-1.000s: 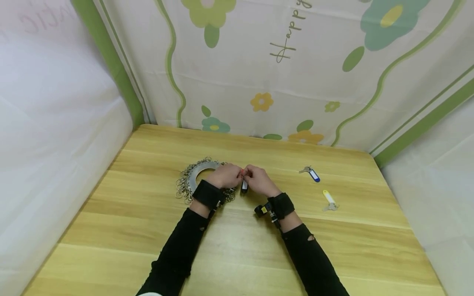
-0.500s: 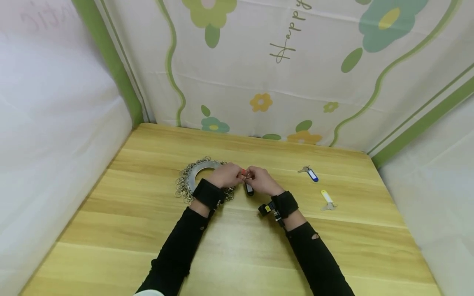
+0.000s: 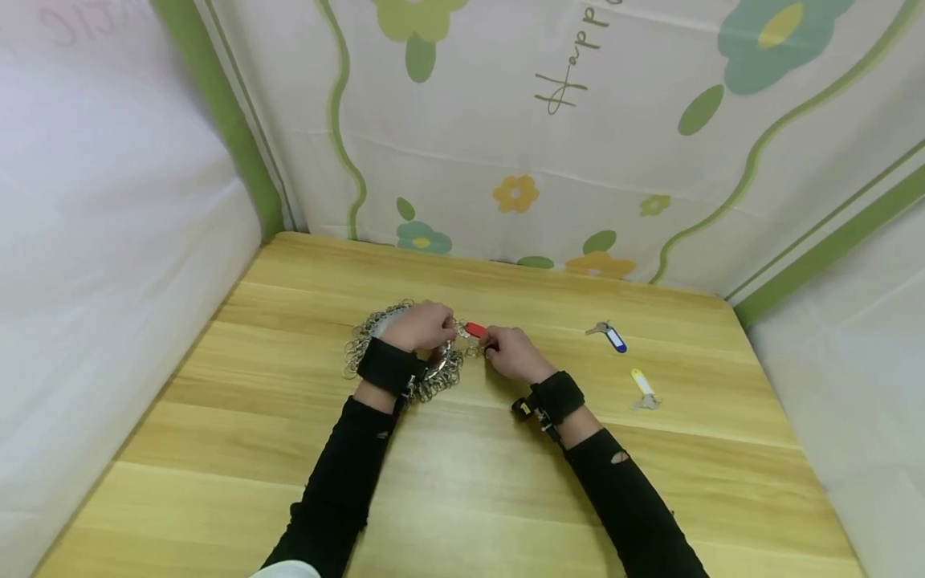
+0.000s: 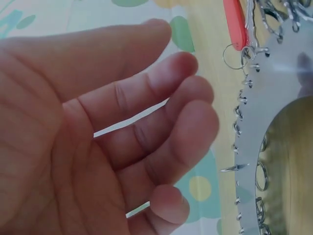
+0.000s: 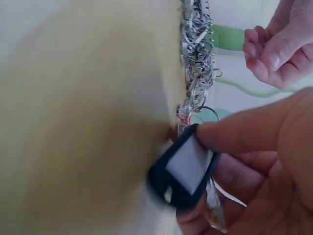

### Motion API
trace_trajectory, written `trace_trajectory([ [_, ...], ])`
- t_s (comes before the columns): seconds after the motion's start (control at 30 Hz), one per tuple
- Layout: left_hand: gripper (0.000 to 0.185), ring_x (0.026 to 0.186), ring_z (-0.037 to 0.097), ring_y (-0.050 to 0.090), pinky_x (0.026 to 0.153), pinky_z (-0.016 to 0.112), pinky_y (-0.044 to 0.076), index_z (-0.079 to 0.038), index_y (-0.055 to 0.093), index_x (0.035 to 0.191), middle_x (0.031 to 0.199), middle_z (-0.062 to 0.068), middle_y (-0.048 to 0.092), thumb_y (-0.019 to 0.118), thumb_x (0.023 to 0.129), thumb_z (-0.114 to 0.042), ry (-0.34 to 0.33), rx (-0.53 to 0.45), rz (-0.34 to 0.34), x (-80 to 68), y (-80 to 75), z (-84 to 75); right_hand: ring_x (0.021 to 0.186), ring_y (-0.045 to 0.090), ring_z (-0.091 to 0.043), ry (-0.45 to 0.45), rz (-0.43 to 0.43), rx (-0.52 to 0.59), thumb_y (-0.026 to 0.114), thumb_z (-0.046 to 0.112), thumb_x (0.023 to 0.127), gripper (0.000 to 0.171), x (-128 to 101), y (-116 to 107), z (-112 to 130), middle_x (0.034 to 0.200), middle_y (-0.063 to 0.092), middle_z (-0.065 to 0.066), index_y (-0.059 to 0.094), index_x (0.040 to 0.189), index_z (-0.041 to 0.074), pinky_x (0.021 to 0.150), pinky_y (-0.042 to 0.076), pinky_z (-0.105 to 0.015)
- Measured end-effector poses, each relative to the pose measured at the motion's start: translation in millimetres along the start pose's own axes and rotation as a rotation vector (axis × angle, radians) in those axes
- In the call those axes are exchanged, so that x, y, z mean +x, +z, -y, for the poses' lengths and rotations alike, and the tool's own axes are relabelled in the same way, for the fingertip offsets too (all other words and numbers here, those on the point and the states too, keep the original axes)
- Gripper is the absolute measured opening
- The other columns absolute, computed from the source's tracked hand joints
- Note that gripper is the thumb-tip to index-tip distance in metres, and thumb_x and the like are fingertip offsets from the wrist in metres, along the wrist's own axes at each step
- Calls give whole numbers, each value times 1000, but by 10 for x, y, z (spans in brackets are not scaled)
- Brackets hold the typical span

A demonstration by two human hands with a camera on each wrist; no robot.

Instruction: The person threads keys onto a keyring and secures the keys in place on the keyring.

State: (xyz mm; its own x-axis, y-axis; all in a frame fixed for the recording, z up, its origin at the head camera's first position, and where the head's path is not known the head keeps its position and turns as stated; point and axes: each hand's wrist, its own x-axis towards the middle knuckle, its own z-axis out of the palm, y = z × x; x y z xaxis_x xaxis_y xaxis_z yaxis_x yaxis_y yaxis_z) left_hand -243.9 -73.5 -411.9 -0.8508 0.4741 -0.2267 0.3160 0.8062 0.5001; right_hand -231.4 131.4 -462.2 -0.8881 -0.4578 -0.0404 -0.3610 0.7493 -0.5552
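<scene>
1. Flowered cloth (image 3: 433, 144) rises behind the table (image 3: 462, 482), meeting its far edge; from where I stand, a metal hoop (image 4: 276, 73) fringed with small wire loops (image 5: 195, 41) lies left of the table's middle, nearer the far edge than the near one.

2. Over that hoop hovers the left hand (image 3: 417, 326), fingers loosely bent and grasping nothing. It would serve better, I think, steadying the hoop's rim, since a light plate could skid on smooth wood.

3. Just beside the hoop, on the side facing the table's right edge, the right hand (image 3: 516, 355) pinches a dark tag (image 5: 188, 166) between thumb and fingers, a key (image 5: 215, 208) hanging behind it.

4. Keep that pinch low on the tag, I'd say, so its thin ring (image 5: 213, 110) stays free of the thumb and easy to get at.

5. Mind the red tag (image 3: 474, 329), lying between the hands against the hoop's loops. I can't tell whether it is hooked on; a tug on the dark tag could snag it.

6. Leave the blue tag (image 3: 616, 339) and the yellow tag (image 3: 642, 383) where they lie, towards the table's right edge, the blue one closer to the far right corner: well clear of the tangle.
</scene>
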Motion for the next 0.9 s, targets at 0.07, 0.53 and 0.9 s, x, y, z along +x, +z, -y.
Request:
trace_trajectory([
  [0.07, 19, 56, 15, 49, 55, 30, 38, -8, 60, 83, 69, 3, 56, 57, 96, -22, -5, 7, 7, -9, -5, -5, 79, 59, -19, -2, -26, -16, 58, -1, 87, 13, -2, 1, 10, 89, 65, -7, 67, 96, 4, 72, 48, -33],
  [0.53, 18, 54, 14, 49, 57, 29, 40, -4, 65, 82, 67, 2, 57, 60, 94, -17, 2, 17, 14, -35, -15, -94, 67, 57, -16, -11, -53, -184, 65, 6, 87, 5, 88, -111, -95, 76, 62, -3, 68, 84, 7, 63, 48, -32],
  [0.9, 7, 68, 13, 56, 67, 29, 46, -14, 66, 90, 82, -2, 61, 61, 92, -17, 47, 244, 16, -180, 65, -65, 80, 60, -23, 70, -78, -152, 65, 10, 88, 11, -71, -304, -207, 92, 64, -11, 69, 94, 2, 73, 50, -40],
])
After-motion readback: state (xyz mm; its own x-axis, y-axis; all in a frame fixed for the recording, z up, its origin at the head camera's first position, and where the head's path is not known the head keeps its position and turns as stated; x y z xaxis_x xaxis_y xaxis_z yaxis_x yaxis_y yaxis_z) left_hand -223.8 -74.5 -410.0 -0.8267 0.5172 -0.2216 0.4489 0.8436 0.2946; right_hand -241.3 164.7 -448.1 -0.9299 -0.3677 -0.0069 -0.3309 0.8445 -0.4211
